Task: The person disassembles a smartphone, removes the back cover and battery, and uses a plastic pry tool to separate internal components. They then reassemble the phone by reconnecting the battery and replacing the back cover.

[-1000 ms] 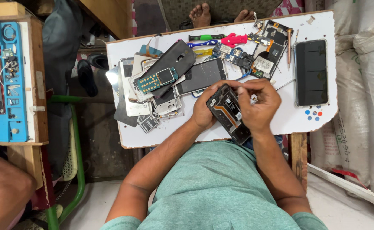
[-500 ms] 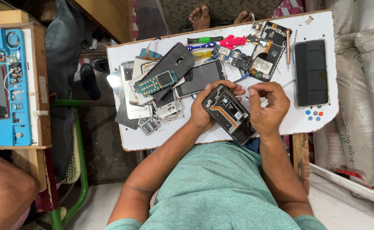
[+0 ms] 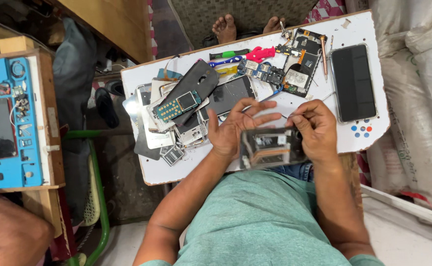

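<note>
Blur hides most of the opened phone [image 3: 271,148], so its small parts are hard to make out. The left hand [image 3: 235,129] holds its left end with fingers spread wide. The right hand [image 3: 314,129] grips its right end and pinches a thin tool I cannot name. The phone is above the near edge of the white surface [image 3: 294,106], which is full of phone parts, a circuit board [image 3: 260,71] and a whole black phone [image 3: 353,83]. Sacks [image 3: 420,98] lean at the right. Bare feet [image 3: 248,25] show past the surface.
</note>
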